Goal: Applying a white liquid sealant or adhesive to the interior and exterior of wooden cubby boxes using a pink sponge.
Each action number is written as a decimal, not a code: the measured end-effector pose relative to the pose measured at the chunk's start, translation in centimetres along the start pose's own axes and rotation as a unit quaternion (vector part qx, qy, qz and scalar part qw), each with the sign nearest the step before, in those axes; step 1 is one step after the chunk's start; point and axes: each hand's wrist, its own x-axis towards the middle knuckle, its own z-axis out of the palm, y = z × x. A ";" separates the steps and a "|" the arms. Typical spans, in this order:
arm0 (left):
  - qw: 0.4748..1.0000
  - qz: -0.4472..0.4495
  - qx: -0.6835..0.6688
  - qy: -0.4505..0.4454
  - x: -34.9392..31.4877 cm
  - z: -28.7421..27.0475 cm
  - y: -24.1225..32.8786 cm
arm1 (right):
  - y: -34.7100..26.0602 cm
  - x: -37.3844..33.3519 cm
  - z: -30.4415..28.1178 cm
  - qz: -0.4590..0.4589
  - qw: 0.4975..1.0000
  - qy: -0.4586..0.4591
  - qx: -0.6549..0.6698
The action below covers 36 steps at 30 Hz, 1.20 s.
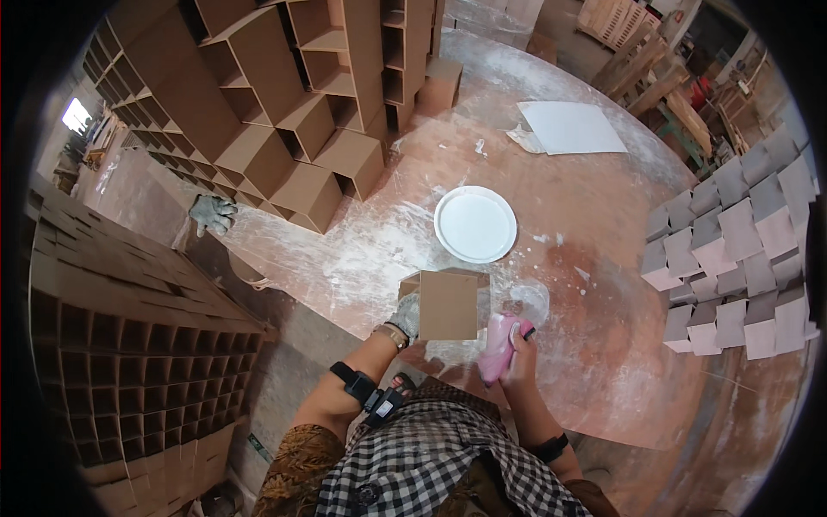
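A: Near the lower middle, the left hand (405,316) grips the brown box (447,303); the right hand (518,345) is closed around a pink cloth (500,345).

B: I think steady box, even wiping is best.

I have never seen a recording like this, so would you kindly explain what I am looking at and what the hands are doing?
There is no machine here: a person wears a wide fisheye camera on the head, looking down, so straight edges bend toward the rim. The forearms enter from the lower edge. The left hand, in a pale glove, holds a brown open box by its side. The right hand holds a pink cloth-like thing next to the box; what it is exactly is hard to tell. Below lies a reddish floor dusted with white powder, with a round white plate and a white sheet on it. Stacks of similar brown boxes stand at the left, grey ones at the right. A gloved hand of another person shows at the left.
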 end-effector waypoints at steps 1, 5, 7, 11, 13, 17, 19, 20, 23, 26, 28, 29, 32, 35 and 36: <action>1.000 -0.007 -0.001 0.001 0.1 0.1 0.4 | -0.1 0.7 -0.7 0.020 0.999 -0.016 0.028; 0.997 -0.065 0.018 -0.021 0.2 -2.3 4.3 | -2.3 0.7 2.0 0.005 0.999 -0.013 -0.044; 0.998 -0.059 0.003 -0.029 0.4 -1.8 3.7 | -2.3 1.2 1.3 -0.078 0.965 -0.082 -0.237; 0.999 -0.021 0.010 -0.022 -0.3 -0.8 2.3 | -3.5 -0.2 2.7 -0.226 0.761 -0.141 -0.591; 0.999 -0.020 0.022 -0.028 -0.1 -1.2 3.2 | -3.2 0.6 4.1 -0.256 0.705 -0.107 -0.653; 0.997 -0.062 0.007 -0.055 0.3 -2.2 4.7 | -3.8 6.1 7.7 -0.289 0.663 -0.048 -0.689; 0.996 -0.074 -0.020 -0.044 0.5 -2.0 4.8 | -3.7 6.4 7.7 -0.272 0.667 -0.050 -0.692; 0.996 -0.079 -0.032 -0.038 0.5 -2.0 4.8 | -3.8 5.3 7.4 -0.261 0.666 -0.066 -0.696; 1.000 -0.001 0.014 0.019 0.3 -0.6 3.6 | -3.6 0.0 5.6 -0.248 0.662 -0.104 -0.700; 0.999 0.004 0.034 -0.012 0.3 -1.9 4.9 | -4.0 -0.6 5.7 -0.177 0.688 -0.074 -0.699; 0.998 -0.044 -0.001 -0.036 0.8 -2.8 5.9 | -3.7 2.0 6.1 -0.244 0.666 -0.025 -0.704; 0.996 -0.068 -0.018 -0.047 0.9 -3.0 6.1 | -3.5 3.9 6.1 -0.244 0.674 -0.014 -0.697; 0.998 -0.007 -0.037 0.042 0.2 -2.3 5.2 | -3.4 6.0 6.3 -0.270 0.672 -0.005 -0.689; 0.998 -0.025 -0.036 0.046 -0.1 -2.5 5.7 | -2.9 1.0 4.5 -0.320 0.660 -0.065 -0.677; 0.998 -0.027 -0.043 0.042 -0.2 -2.6 5.7 | -2.5 -0.4 3.8 -0.312 0.659 -0.071 -0.681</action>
